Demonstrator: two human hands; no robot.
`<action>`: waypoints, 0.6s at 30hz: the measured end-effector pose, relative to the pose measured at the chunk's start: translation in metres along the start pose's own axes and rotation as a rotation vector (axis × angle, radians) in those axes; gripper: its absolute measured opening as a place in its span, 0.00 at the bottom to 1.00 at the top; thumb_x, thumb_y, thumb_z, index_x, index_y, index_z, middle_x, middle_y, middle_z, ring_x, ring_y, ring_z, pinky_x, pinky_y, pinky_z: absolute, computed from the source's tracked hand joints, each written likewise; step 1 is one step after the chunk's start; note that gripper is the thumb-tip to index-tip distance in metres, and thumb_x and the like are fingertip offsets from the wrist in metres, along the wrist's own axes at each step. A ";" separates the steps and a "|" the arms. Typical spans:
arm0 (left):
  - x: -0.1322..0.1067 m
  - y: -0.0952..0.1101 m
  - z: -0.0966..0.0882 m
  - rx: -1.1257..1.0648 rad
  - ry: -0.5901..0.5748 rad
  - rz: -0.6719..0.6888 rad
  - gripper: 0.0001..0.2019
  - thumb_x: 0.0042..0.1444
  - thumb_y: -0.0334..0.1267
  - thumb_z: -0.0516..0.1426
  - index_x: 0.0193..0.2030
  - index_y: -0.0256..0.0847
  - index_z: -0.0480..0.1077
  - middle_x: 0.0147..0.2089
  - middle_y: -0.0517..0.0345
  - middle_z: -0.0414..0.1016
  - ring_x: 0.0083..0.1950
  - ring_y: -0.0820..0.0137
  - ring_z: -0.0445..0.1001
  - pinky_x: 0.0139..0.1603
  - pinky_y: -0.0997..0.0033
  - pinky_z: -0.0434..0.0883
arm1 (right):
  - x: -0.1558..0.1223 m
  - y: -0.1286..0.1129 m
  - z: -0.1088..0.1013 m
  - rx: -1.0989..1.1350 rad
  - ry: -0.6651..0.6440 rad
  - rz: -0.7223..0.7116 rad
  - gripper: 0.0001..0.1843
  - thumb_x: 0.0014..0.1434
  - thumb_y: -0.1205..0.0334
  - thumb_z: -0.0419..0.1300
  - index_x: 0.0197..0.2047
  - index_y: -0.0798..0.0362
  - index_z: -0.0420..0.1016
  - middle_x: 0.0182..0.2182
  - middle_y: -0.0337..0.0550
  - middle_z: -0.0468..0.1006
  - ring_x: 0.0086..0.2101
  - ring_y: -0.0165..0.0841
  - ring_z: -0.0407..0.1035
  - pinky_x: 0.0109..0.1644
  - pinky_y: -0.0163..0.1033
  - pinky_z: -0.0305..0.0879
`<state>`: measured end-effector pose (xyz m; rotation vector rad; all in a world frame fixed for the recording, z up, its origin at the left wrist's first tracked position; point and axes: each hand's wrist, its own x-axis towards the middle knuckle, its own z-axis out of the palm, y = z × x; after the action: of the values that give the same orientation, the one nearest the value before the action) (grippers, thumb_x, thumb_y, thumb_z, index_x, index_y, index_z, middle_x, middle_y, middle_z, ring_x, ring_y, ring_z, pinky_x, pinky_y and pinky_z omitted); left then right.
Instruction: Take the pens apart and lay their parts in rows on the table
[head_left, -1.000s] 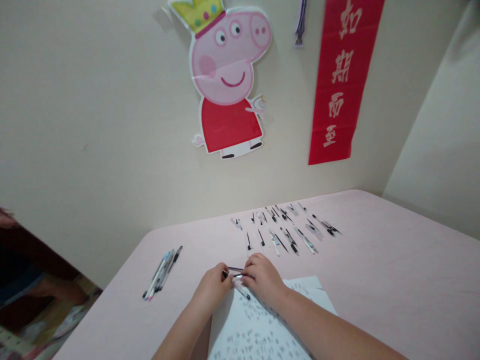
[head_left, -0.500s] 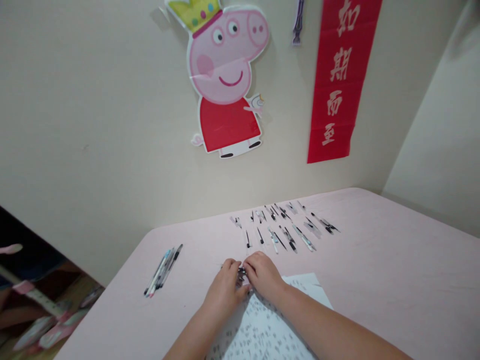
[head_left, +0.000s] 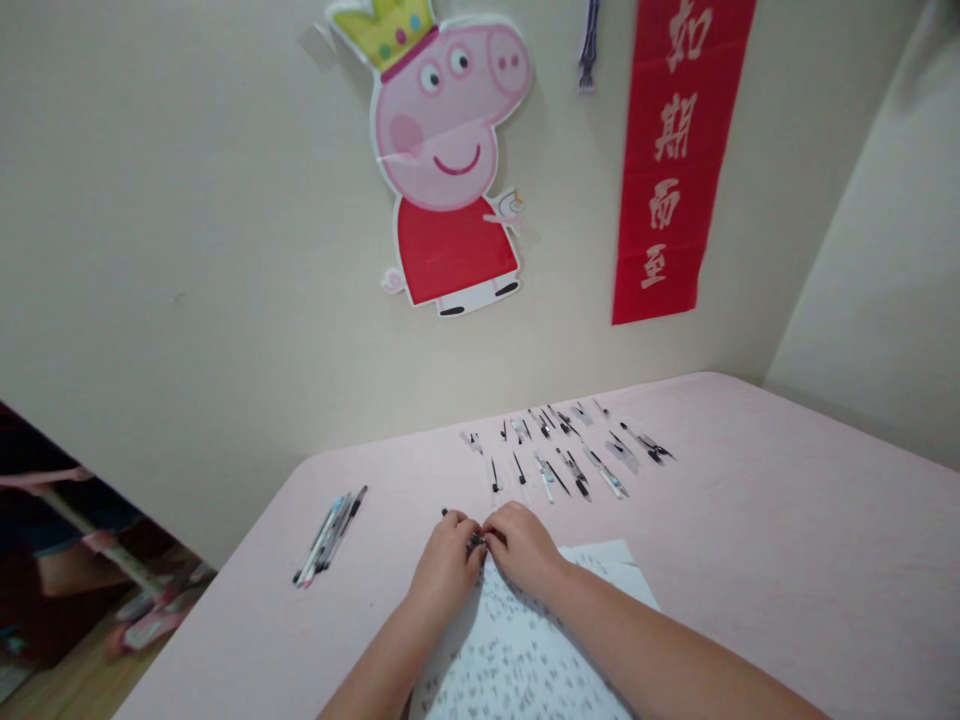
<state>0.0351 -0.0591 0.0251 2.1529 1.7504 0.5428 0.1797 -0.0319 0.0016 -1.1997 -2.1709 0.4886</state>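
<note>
My left hand (head_left: 448, 562) is closed around a dark, slim pen (head_left: 445, 513), whose black end sticks out past the fingers. Most of the pen is covered by the hand. Against it, my right hand (head_left: 523, 540) pinches with its fingertips at the near end of the same pen; the exact part there is too small and hidden to make out. Beneath both wrists lies a sheet of paper (head_left: 517, 650) with handwriting. Beyond the hands, pen parts (head_left: 574, 472) are laid out in two rough rows: caps, refills and barrels, some in small clusters.
A bundle of several whole pens (head_left: 330, 537) lies at the left on the pink tabletop (head_left: 787, 560). The wall behind carries a cartoon pig cutout (head_left: 457, 245) and a red banner (head_left: 664, 200). Past the table's left edge, a person's leg (head_left: 71, 575) and a pink-and-white scooter (head_left: 112, 550) show.
My hands have drawn closer together, and a black pen end now shows beyond the left fingers. The view has shifted slightly. At lower left, the person's leg and scooter have moved.
</note>
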 end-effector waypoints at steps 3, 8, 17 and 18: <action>0.003 -0.004 -0.001 -0.016 0.012 0.022 0.07 0.52 0.30 0.53 0.36 0.39 0.71 0.42 0.52 0.69 0.45 0.65 0.68 0.49 0.66 0.64 | 0.000 0.000 0.000 0.022 0.018 0.008 0.10 0.56 0.71 0.55 0.32 0.54 0.77 0.31 0.43 0.77 0.38 0.34 0.67 0.43 0.36 0.59; 0.014 -0.017 -0.005 -0.019 0.019 0.076 0.07 0.51 0.28 0.54 0.35 0.40 0.72 0.42 0.52 0.70 0.46 0.64 0.68 0.50 0.65 0.64 | 0.000 0.001 0.001 0.061 0.061 0.027 0.09 0.55 0.72 0.56 0.33 0.54 0.77 0.31 0.43 0.78 0.38 0.34 0.68 0.43 0.36 0.59; 0.056 -0.054 -0.010 0.027 0.047 0.161 0.11 0.49 0.25 0.56 0.37 0.40 0.74 0.42 0.52 0.74 0.46 0.66 0.71 0.52 0.66 0.64 | 0.001 0.004 0.002 0.088 0.069 0.049 0.08 0.55 0.71 0.57 0.33 0.53 0.78 0.32 0.43 0.78 0.38 0.34 0.68 0.44 0.37 0.60; 0.062 -0.058 -0.010 0.023 0.050 0.170 0.11 0.49 0.25 0.56 0.38 0.40 0.74 0.43 0.52 0.74 0.47 0.66 0.71 0.53 0.66 0.64 | 0.001 0.004 0.003 0.091 0.070 0.052 0.08 0.55 0.71 0.57 0.33 0.53 0.78 0.32 0.43 0.78 0.38 0.34 0.68 0.44 0.37 0.60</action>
<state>-0.0081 0.0131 0.0123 2.3375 1.6136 0.6265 0.1798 -0.0289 -0.0022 -1.2081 -2.0409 0.5527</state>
